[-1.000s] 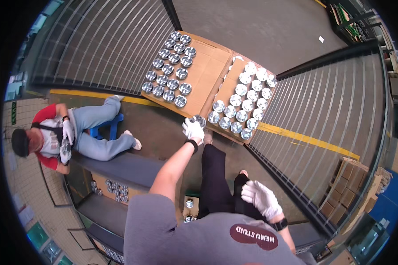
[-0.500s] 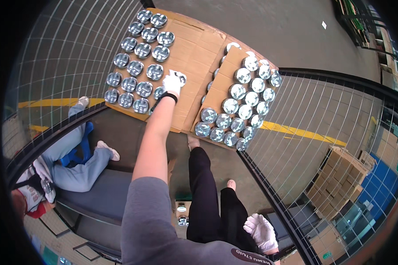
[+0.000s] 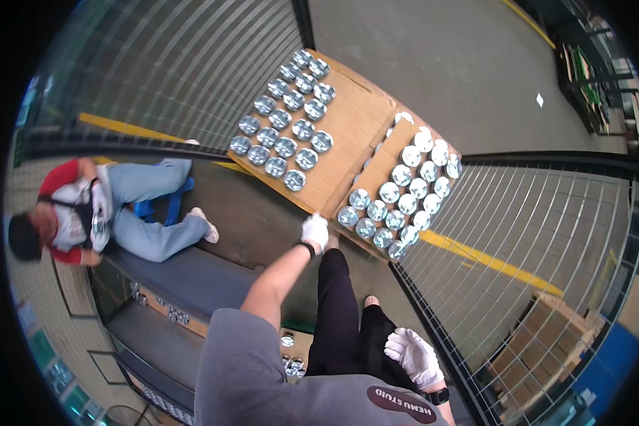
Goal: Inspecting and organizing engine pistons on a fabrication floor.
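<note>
My left hand (image 3: pixel 315 231), in a white glove, is just off the near edge of a cardboard sheet (image 3: pixel 355 106). Its fingers are small and partly turned away, so their closure is unclear; nothing shows in them. On the sheet's left part stand rows of shiny metal pistons (image 3: pixel 285 147), one of them (image 3: pixel 322 140) at the right end of its row. A second group of pistons (image 3: pixel 407 203) covers a raised cardboard piece on the right. By my right thigh hangs my gloved right hand (image 3: pixel 413 355), fingers loosely bent and apart, holding nothing.
Black-framed wire mesh panels (image 3: pixel 532 213) flank the sheet on both sides. At left a person (image 3: pixel 71 206) sits beside a dark grey bench (image 3: pixel 184 284). More pistons (image 3: pixel 292 363) lie low beside my legs. Stacked cardboard boxes (image 3: pixel 547 337) stand beyond the right mesh.
My left hand has drawn back toward me from the left rows, leaving a piston standing there. My head view has turned, shifting the sheet right and down. The right hand still hangs low.
</note>
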A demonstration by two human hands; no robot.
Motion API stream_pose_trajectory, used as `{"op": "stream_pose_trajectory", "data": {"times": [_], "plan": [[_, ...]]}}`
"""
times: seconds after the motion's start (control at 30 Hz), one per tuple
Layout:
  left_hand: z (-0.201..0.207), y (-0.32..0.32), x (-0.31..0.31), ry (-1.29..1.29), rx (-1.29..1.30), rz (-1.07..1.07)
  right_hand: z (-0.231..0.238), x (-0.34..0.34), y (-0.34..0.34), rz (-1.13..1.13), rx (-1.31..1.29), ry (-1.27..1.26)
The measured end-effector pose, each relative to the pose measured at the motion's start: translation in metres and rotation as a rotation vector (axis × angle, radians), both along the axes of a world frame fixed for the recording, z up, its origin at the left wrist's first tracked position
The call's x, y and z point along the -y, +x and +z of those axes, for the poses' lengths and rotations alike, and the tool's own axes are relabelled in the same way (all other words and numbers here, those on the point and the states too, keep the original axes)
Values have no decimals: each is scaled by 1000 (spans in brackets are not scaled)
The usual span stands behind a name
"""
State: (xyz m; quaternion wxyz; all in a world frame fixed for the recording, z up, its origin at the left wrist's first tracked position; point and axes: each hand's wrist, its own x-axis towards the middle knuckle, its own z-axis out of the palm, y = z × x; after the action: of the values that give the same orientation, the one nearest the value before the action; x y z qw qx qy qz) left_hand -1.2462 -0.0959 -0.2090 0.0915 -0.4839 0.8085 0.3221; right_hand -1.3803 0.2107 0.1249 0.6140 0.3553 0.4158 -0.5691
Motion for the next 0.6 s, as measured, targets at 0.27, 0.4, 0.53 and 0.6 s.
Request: {"op": "stream_pose_trajectory", "data": {"times": [0.27, 0.4, 0.53, 0.6], "plan": [[95, 110, -233, -4, -67, 248, 13, -68, -1, 459, -26, -551], [138, 167, -366, -193, -158, 387, 32, -119, 12, 724, -10, -701], [124, 272, -571, -50, 91, 539, 59, -163, 60, 1011, 24, -724], [102, 318, -680, 252, 449, 518, 83, -190, 79, 1160, 91, -743]]}}
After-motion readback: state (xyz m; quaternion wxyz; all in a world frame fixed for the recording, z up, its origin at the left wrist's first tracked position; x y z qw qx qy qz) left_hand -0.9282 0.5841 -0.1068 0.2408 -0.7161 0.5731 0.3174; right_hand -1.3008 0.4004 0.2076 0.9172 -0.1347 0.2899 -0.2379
